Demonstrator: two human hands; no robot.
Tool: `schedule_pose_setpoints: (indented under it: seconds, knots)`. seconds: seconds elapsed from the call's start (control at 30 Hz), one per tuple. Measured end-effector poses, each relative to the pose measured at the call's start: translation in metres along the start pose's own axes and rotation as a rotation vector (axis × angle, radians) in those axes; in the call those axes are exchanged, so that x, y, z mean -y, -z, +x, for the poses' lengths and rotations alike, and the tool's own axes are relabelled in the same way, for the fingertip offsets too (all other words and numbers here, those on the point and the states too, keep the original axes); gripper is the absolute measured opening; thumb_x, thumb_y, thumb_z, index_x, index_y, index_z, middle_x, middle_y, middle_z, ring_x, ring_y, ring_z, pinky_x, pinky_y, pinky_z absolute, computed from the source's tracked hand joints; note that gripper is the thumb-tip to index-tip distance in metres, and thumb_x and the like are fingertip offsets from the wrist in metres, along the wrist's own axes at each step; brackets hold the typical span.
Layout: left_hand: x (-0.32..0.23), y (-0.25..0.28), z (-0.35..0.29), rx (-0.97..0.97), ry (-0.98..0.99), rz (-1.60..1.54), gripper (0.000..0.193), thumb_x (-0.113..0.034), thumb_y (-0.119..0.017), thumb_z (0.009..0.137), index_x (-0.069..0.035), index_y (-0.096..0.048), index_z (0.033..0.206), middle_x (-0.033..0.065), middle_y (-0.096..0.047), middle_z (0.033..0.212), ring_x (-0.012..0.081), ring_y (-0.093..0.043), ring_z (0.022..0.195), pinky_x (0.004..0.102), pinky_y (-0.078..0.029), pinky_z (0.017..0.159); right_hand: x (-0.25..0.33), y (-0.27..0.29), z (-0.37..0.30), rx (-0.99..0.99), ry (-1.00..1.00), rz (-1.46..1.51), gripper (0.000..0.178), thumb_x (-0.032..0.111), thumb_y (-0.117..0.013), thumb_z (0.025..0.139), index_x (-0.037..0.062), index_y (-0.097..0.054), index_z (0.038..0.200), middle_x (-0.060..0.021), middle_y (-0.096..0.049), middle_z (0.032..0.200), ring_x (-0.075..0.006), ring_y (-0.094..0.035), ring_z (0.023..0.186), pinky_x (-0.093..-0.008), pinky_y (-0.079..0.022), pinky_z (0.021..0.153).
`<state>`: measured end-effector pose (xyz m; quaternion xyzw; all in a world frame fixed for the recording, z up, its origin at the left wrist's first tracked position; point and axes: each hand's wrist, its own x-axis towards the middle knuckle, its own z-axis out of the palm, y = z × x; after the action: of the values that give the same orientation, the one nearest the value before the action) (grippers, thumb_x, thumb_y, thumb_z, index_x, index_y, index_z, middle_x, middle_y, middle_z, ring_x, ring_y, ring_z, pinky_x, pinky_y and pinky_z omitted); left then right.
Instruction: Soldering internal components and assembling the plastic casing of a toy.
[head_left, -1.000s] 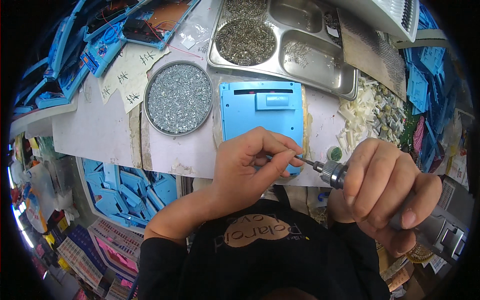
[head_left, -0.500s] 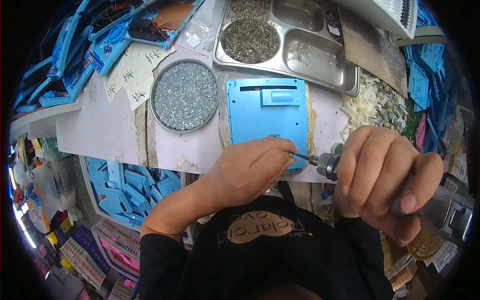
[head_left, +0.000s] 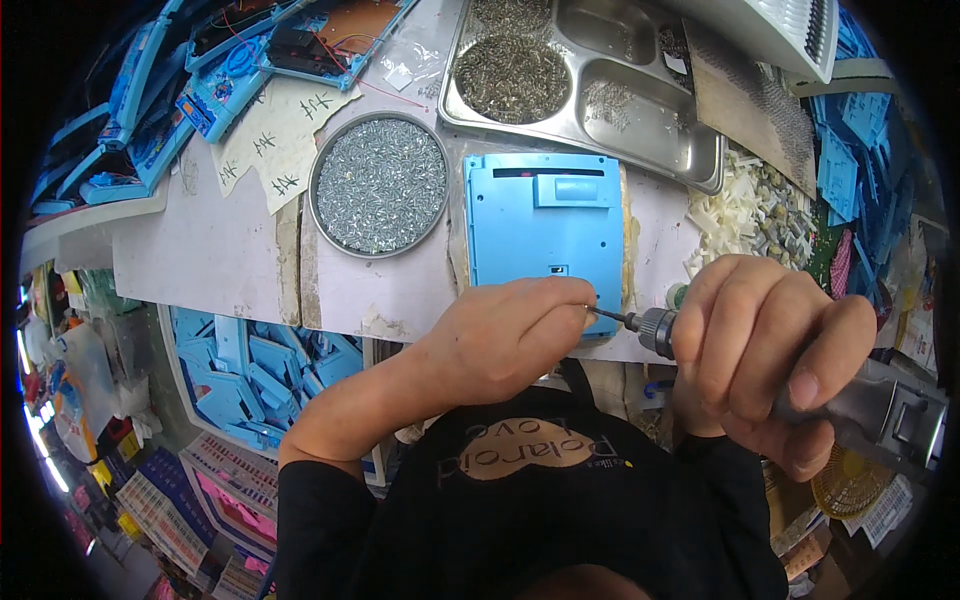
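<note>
At the near edge of the tabletop [head_left: 200,250], the person's two hands meet over the lower right corner of a flat blue plastic panel [head_left: 540,225] that lies face down on the worn white surface. The left hand [head_left: 500,340] comes in from the lower left, its forearm bare below a black sleeve, wrist bent so that the knuckles face up; its grip is drawn nearly closed, thumb and forefinger pinched together at the tip of the driver bit [head_left: 607,315], and whether a screw sits between them cannot be told. The right hand [head_left: 770,350] is curled in a full fist around the body of an electric screwdriver [head_left: 660,330], fingers wrapped tight over the top and thumb tucked under, so that only the grey chuck and the thin bit stick out to the left. The tool lies nearly level, pointing toward the left hand, its tip just over the panel's lower edge. Just beyond the panel, to the left, stands a round metal tin of small silver screws [head_left: 378,185], and behind it a steel compartment tray [head_left: 640,130] holding more screws. A heap of white plastic parts [head_left: 745,215] lies to the right of the panel.
</note>
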<state>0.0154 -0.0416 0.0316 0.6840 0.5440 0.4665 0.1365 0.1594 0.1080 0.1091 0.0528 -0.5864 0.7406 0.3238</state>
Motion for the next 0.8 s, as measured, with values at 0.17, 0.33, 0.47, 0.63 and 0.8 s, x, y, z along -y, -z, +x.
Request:
schedule_pose_setpoints:
  seconds: [0.17, 0.33, 0.47, 0.63, 0.8]
  knots:
    - [0.003, 0.008, 0.002, 0.061, -0.022, 0.041, 0.020, 0.000, -0.076, 0.082, -0.003, -0.063, 0.097, 0.0163, -0.073, 0.108, 0.0309, -0.074, 0.089, 0.0374, -0.061, 0.071, 0.000, 0.001, 0.003, -0.019, -0.046, -0.045, 0.028, 0.033, -0.071, 0.094, 0.0164, -0.052, 0.106, 0.0062, -0.054, 0.060, -0.0095, -0.052, 0.049, -0.0257, -0.043, 0.050]
    - [0.027, 0.016, -0.006, -0.072, 0.065, 0.220, 0.016, -0.004, -0.075, 0.084, -0.006, -0.062, 0.095, 0.0155, -0.072, 0.119, 0.0329, -0.070, 0.113, 0.0442, -0.056, 0.092, -0.016, 0.013, 0.002, -0.058, -0.016, -0.174, 0.031, 0.033, -0.069, 0.095, 0.0106, -0.051, 0.107, 0.0014, -0.053, 0.063, -0.0133, -0.050, 0.055, -0.0311, -0.043, 0.056]
    - [0.032, 0.011, -0.013, 0.066, 0.064, 0.298, 0.015, -0.006, -0.074, 0.085, -0.008, -0.061, 0.093, 0.0105, -0.072, 0.121, 0.0318, -0.063, 0.127, 0.0494, -0.046, 0.106, -0.028, 0.025, -0.001, 0.018, 0.001, -0.138, 0.031, 0.020, -0.072, 0.095, 0.0036, -0.050, 0.109, -0.0061, -0.055, 0.071, -0.0152, -0.052, 0.062, -0.0343, -0.048, 0.064]
    - [0.024, 0.012, -0.012, 0.090, 0.125, 0.372, 0.014, -0.009, -0.074, 0.087, -0.009, -0.060, 0.091, 0.0063, -0.073, 0.122, 0.0287, -0.059, 0.132, 0.0538, -0.032, 0.116, -0.033, 0.028, -0.003, 0.046, -0.027, -0.185, 0.029, 0.016, -0.071, 0.094, 0.0030, -0.050, 0.109, -0.0086, -0.058, 0.076, -0.0159, -0.055, 0.065, -0.0345, -0.049, 0.067]
    - [0.024, 0.010, -0.014, 0.050, 0.147, 0.341, 0.015, -0.010, -0.074, 0.087, -0.009, -0.060, 0.090, 0.0042, -0.073, 0.121, 0.0272, -0.060, 0.129, 0.0563, -0.027, 0.118, -0.034, 0.028, 0.001, 0.085, -0.043, -0.206, 0.030, 0.015, -0.073, 0.094, 0.0039, -0.051, 0.109, -0.0084, -0.058, 0.077, -0.0166, -0.055, 0.067, -0.0354, -0.049, 0.067]
